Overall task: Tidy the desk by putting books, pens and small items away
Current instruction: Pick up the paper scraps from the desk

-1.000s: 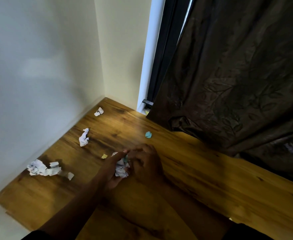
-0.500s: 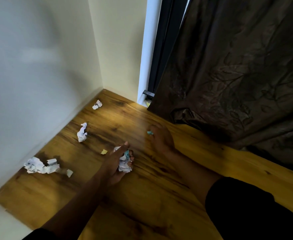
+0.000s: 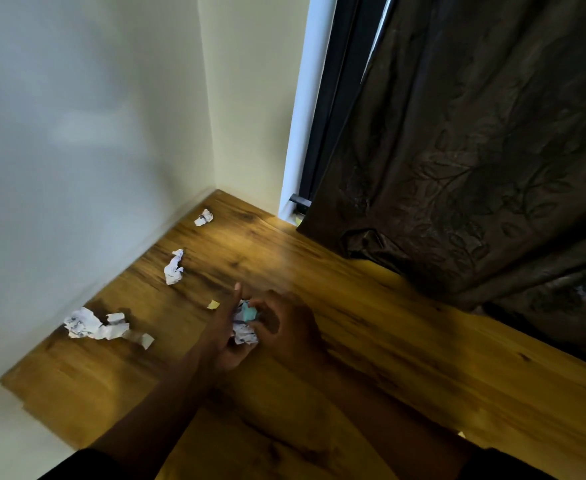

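Observation:
Over the middle of the wooden desk (image 3: 405, 344), my left hand (image 3: 220, 341) is turned palm-up with the thumb raised and cups a wad of crumpled white paper (image 3: 244, 334). My right hand (image 3: 286, 327) is right beside it, its fingertips pinching a small teal scrap (image 3: 249, 311) on top of that wad. More crumpled paper lies on the desk to the left: one twisted piece (image 3: 173, 271), a small ball (image 3: 204, 217) near the back corner, and a larger torn heap (image 3: 94, 325) by the wall. A tiny yellow scrap (image 3: 213, 304) lies just left of my left thumb.
White walls close off the desk on the left and at the back corner. A dark patterned curtain (image 3: 475, 168) hangs over the desk's back right edge beside a window frame (image 3: 322, 133). Another tiny pale scrap (image 3: 461, 434) lies by my right forearm.
My right hand reached out to the teal scrap further back on the desk, picked it up and has come back to my left hand, which stayed in place with its paper.

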